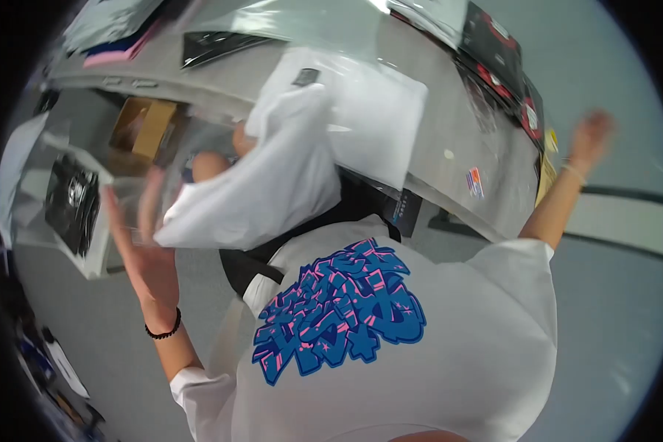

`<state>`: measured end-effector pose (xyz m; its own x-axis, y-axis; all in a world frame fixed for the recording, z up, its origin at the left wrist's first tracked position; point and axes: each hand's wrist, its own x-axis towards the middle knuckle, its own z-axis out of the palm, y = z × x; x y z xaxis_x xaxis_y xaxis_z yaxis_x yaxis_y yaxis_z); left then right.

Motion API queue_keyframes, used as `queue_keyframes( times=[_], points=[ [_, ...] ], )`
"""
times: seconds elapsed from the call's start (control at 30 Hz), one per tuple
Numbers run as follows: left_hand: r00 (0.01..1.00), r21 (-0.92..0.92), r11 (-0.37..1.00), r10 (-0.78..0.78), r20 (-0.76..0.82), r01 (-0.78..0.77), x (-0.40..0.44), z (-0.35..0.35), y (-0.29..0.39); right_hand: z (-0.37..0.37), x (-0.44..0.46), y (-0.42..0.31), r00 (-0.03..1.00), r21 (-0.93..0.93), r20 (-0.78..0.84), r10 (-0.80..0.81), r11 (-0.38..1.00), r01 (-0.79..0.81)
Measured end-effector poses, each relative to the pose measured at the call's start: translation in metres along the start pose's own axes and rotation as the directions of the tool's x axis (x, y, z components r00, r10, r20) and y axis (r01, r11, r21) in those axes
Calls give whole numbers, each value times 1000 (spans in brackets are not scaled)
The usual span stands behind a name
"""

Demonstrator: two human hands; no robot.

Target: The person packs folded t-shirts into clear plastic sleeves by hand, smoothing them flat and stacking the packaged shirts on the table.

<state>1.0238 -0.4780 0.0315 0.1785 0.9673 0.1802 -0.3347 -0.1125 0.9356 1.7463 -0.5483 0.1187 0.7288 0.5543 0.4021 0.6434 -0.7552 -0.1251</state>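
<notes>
My left hand (155, 269), a dark beaded bracelet at its wrist, is raised at the left with its fingers spread. Beside its thumb lies the lower corner of a white garment (272, 184); whether they touch I cannot tell. That garment hangs over the table's edge onto my lap, and a small grey label (307, 76) shows near its top. Clear plastic film (324, 22) lies beyond it on the table. Out to the right, away from the table, is my right hand (595, 136), its fingers smeared by motion.
A grey table (449, 158) bears a sticker (475, 183) and stacked dark packages (497, 66) at right. Folded garments (114, 29) lie far left. Below stand a cardboard box (151, 129) and a white bin (99, 254) with black plastic-wrapped items (72, 202).
</notes>
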Motion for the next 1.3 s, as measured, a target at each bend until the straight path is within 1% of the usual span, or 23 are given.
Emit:
queue_keyframes(
  times=[0.07,0.13,0.17,0.23,0.3,0.37,0.47,0.53,0.57,0.6,0.67,0.73,0.77,0.8,0.83,0.9,0.93,0.97,1.07,1.13,1.17,1.23,1.3],
  points=[
    [985,65,993,-111,135,103,2,-16,-10,58,-19,81,906,-214,423,1,972,99],
    [979,271,957,-145,143,102,1,-33,-15,130,-38,172,635,-34,697,-334,868,495],
    [977,295,945,-179,115,139,-4,-41,-17,110,-72,129,720,-100,669,-187,936,337],
    [971,353,913,-235,40,207,-14,-52,-18,41,-113,50,705,-51,700,114,993,-110],
    [960,255,954,-209,186,158,-16,-58,-18,16,-120,34,668,-57,672,319,922,-384],
    [956,203,962,-219,193,180,-20,-59,-18,-17,-135,4,820,273,550,158,894,-355],
    [972,134,990,-74,225,45,-12,-32,-14,-21,-148,20,851,873,451,-270,334,-356],
    [961,250,968,-53,273,-18,-18,-52,-14,0,-132,75,775,778,601,-193,363,-513],
    [956,293,956,-83,280,-3,-27,-63,-12,-1,-145,79,803,398,575,157,804,-443],
    [951,331,943,-112,287,11,-33,-69,-11,-4,-157,79,845,-179,338,415,910,-375],
    [946,356,934,-91,312,-27,-33,-68,-10,-2,-123,176,582,-665,520,625,724,-183],
    [960,276,961,-86,268,9,-38,-63,-10,-17,-126,136,726,-429,373,578,801,-417],
    [974,305,952,-40,222,-31,-37,-54,-8,-30,-159,45,985,-179,132,107,980,-82],
    [974,291,956,-39,222,-28,-39,-54,-9,-43,-180,-44,984,190,181,-3,981,-32],
    [975,281,959,-38,219,-26,-44,-59,-14,-40,-196,-102,954,493,193,-228,863,106],
    [972,210,976,4,234,-55,-44,-53,-13,-34,-249,-211,785,909,203,-585,410,71],
    [966,146,986,47,253,-86,-41,-42,-12,-25,-270,-246,666,990,111,-737,139,-11],
    [961,155,981,73,268,-118,-39,-35,-9,-24,-293,-280,635,991,118,-764,47,-128],
    [972,218,963,112,206,-157,-49,-23,4,-22,-311,-292,487,924,275,-829,88,-371],
    [993,322,939,115,32,-119,-65,-21,14,-15,-312,-281,440,905,144,-886,-62,-421],
    [980,414,899,190,-68,-145,-68,-14,13,-13,-315,-284,472,958,-22,-881,-154,-242],
    [984,660,734,170,45,-157,-74,-26,29,-16,-318,-285,470,985,-172,-866,-148,88],
    [991,735,666,54,121,-126,-76,-30,42,-30,-310,-272,460,969,-76,-885,43,242]
  ],
)
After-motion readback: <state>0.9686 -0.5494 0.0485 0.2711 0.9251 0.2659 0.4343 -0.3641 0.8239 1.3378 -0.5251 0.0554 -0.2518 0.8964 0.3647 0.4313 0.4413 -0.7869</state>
